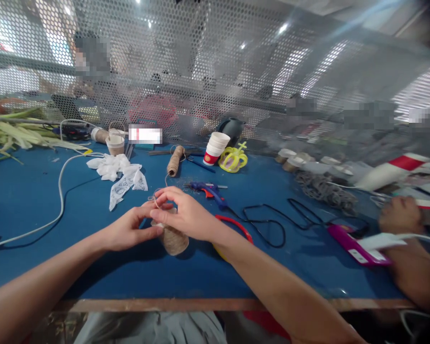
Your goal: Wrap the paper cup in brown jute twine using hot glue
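Note:
A twine-wrapped paper cup [175,241] lies tilted between my hands, over the blue tabletop near its front edge. My left hand [131,229] grips its far end, with the thumb against the side. My right hand [188,215] reaches over the same end, its fingers closed on a strand of twine [166,180] that loops up by the fingertips. That strand runs back to a roll of twine [175,161] lying just beyond. Part of the cup and some fingertips are hidden behind my right hand.
A blue glue gun [209,191] with a black cord lies right of my hands, and red-handled scissors [236,224] sit partly under my right forearm. Crumpled white lace [127,177], stacked paper cups [215,147] and a yellow crown-like piece [233,159] stand behind. Another person's hand [401,215] rests at right.

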`<state>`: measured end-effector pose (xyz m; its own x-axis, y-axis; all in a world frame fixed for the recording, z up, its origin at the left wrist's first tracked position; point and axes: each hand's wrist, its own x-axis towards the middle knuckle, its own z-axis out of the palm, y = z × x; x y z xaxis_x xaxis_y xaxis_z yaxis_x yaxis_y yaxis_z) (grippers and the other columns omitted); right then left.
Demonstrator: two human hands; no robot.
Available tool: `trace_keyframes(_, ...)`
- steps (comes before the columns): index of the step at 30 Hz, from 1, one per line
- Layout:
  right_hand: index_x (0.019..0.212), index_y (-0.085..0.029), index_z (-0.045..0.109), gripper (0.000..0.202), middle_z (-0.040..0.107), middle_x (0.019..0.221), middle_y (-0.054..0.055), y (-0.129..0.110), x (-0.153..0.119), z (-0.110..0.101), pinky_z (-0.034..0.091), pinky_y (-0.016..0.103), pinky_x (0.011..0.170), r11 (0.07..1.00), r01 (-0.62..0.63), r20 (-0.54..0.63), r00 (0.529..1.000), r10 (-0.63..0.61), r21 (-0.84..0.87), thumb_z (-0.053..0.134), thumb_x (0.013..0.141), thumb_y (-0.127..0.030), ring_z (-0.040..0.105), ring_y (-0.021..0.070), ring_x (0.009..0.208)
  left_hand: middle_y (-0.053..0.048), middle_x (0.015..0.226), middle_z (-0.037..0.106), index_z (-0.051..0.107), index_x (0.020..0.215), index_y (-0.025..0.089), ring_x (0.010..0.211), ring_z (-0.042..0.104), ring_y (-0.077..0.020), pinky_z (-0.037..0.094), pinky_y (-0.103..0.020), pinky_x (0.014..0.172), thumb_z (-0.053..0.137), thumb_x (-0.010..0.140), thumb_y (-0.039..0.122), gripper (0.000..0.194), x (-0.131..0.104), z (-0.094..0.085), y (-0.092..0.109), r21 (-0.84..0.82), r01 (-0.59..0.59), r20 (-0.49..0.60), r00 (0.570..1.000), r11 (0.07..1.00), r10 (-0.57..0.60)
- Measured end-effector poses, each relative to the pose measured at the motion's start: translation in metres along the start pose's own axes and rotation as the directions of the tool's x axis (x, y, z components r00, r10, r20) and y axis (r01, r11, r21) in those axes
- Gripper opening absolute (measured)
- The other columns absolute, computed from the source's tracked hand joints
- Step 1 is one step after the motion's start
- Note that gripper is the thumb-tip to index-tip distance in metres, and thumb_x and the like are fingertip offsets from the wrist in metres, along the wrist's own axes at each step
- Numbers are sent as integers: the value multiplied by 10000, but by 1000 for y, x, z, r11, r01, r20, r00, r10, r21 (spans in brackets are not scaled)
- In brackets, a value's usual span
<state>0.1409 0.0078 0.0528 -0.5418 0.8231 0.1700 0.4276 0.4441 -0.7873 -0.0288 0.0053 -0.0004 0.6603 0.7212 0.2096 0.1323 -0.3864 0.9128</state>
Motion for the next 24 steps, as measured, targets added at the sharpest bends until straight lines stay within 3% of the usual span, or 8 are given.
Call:
trace_keyframes(3,705,-156,554,59,585,1007,84,2,2,2,455,320,849,995,-15,-99,995,24,94,586,750,-179,578,162,952,-59,1007,627,588,800,148,1041,523,-220,364,-363,948,555,801,295,150,0,-1,1,-61,47,-2,999,997,-47)
trace_keyframes(8,718,-172,571,92,625,900,53,13,-10,-17,444,325,848,975,-4,-237,970,58,222,580,772,-245,586,158,906,-104,1306,495,554,730,134,1192,454,-254,340,-372,966,599,777,270,151,0,-4,4,-321,110,-49,990,941,-132)
trace_keyframes(11,733,-171,579,120,633,884,51,17,-17,-24,451,324,836,966,-40,-276,955,112,255,601,762,-286,590,151,861,-123,1355,453,558,719,124,1212,444,-275,350,-396,955,611,771,272,166,0,-5,7,-417,139,-24,986,898,-164)
trace_keyframes(24,763,-169,581,154,632,869,44,27,-25,-15,457,320,810,918,-141,-220,947,234,370,612,750,-319,583,145,821,-96,1394,418,592,746,128,1227,442,-263,339,-378,979,596,791,228,111,-2,-6,13,-442,129,34,991,888,-127)
